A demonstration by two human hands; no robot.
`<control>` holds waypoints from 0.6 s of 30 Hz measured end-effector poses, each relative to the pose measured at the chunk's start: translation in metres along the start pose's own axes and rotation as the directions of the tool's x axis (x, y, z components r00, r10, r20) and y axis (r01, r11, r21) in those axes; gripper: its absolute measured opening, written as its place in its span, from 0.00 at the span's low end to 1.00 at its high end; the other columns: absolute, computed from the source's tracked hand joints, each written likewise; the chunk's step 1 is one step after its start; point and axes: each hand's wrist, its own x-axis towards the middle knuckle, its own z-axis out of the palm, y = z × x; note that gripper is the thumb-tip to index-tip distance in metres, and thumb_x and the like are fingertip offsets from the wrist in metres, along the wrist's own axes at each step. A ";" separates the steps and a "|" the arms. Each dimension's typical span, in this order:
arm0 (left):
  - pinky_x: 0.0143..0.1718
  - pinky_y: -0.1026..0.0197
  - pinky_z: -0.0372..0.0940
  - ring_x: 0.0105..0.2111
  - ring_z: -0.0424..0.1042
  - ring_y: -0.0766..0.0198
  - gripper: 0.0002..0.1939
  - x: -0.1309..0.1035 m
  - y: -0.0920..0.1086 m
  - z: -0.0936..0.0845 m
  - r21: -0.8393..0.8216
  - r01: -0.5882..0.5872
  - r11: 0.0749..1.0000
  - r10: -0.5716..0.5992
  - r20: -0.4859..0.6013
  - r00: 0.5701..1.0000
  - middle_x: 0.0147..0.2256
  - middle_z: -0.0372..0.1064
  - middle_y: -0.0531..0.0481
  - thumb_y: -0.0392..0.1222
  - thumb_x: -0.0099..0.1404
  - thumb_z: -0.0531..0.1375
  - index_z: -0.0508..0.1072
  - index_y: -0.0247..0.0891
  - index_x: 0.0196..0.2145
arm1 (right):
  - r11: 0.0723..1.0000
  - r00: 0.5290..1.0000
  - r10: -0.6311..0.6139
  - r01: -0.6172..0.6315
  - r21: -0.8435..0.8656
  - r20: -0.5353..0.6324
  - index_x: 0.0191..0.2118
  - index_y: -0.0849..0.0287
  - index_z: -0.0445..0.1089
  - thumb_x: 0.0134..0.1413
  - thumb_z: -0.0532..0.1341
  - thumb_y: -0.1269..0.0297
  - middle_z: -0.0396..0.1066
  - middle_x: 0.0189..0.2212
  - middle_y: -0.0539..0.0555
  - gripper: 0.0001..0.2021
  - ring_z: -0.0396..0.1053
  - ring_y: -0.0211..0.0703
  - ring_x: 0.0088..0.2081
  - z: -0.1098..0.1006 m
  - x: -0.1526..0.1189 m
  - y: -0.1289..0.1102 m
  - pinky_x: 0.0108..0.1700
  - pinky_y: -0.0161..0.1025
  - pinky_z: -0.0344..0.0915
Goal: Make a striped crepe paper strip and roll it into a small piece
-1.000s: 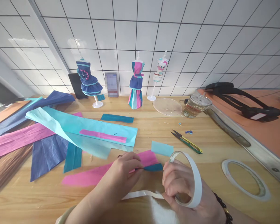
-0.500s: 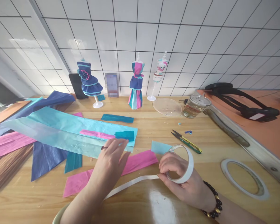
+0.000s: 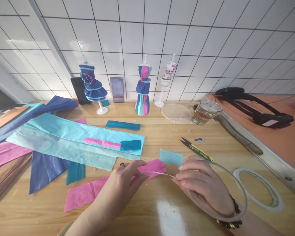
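A thin roll of white tape point(image 3: 246, 196) loops around my right hand point(image 3: 201, 185), whose fingertips are closed on the tape. From there a narrow tape strip point(image 3: 159, 172) runs across to my left hand point(image 3: 129, 177), pinched between thumb and fingers. Under my left hand lies a long pink strip of fabric or paper point(image 3: 87, 193), partly covered. A pale blue rectangle point(image 3: 170, 156) rests flat just beyond my right fingertips. Thread snips point(image 3: 195, 149) with dark blades and yellow-green handles lie behind my right hand, their handle end partly hidden.
Light blue point(image 3: 64, 131), navy point(image 3: 48, 170) and teal point(image 3: 123, 125) pieces cover the left side. Small dressed mannequins point(image 3: 143, 88) and phones line the tiled wall. A lidded glass point(image 3: 206, 113), a clear disc point(image 3: 175, 113), another tape roll point(image 3: 258, 190) and a black headset strap point(image 3: 255, 105) are right.
My left hand has moved right and taken the tape strip between its fingers. The roll on my right hand has turned and shifted right, and that hand's fingers have spread forward.
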 end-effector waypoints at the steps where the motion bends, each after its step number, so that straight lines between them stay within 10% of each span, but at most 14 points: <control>1: 0.32 0.63 0.62 0.29 0.70 0.64 0.09 0.000 -0.001 0.000 0.030 -0.077 0.997 0.079 -0.065 0.995 0.26 0.73 0.56 0.39 0.62 0.56 0.66 0.43 0.42 | 0.999 1.000 -0.016 0.016 -0.034 -0.008 0.33 0.55 0.66 0.48 0.60 0.80 0.75 0.28 0.47 0.11 0.70 0.40 0.34 -0.002 -0.002 -0.001 0.43 0.45 0.65; 6: 0.34 0.59 0.60 0.27 0.68 0.65 0.07 -0.003 -0.007 -0.003 0.262 -0.456 0.851 0.519 -0.279 0.808 0.27 0.72 0.50 0.27 0.61 0.55 0.65 0.37 0.35 | 0.991 0.998 -0.058 0.058 -0.117 -0.004 0.34 0.56 0.67 0.49 0.59 0.81 0.76 0.32 0.47 0.11 0.69 0.40 0.36 -0.014 -0.013 -0.006 0.47 0.49 0.64; 11: 0.38 0.49 0.61 0.37 0.70 0.55 0.08 -0.014 -0.010 -0.008 0.438 -0.583 0.685 0.721 -0.296 0.626 0.35 0.74 0.38 0.22 0.56 0.57 0.67 0.30 0.33 | 0.990 0.996 -0.066 0.058 -0.127 -0.062 0.34 0.53 0.65 0.42 0.62 0.84 0.75 0.35 0.44 0.17 0.66 0.40 0.38 -0.020 -0.018 -0.006 0.48 0.48 0.64; 18: 0.36 0.51 0.66 0.42 0.69 0.51 0.05 -0.017 -0.010 -0.003 0.439 -0.623 0.647 0.761 -0.318 0.566 0.44 0.69 0.27 0.24 0.58 0.55 0.67 0.29 0.33 | 0.986 0.993 -0.085 0.073 -0.151 -0.080 0.32 0.51 0.64 0.44 0.61 0.83 0.73 0.37 0.42 0.16 0.65 0.40 0.38 -0.020 -0.019 -0.004 0.47 0.49 0.65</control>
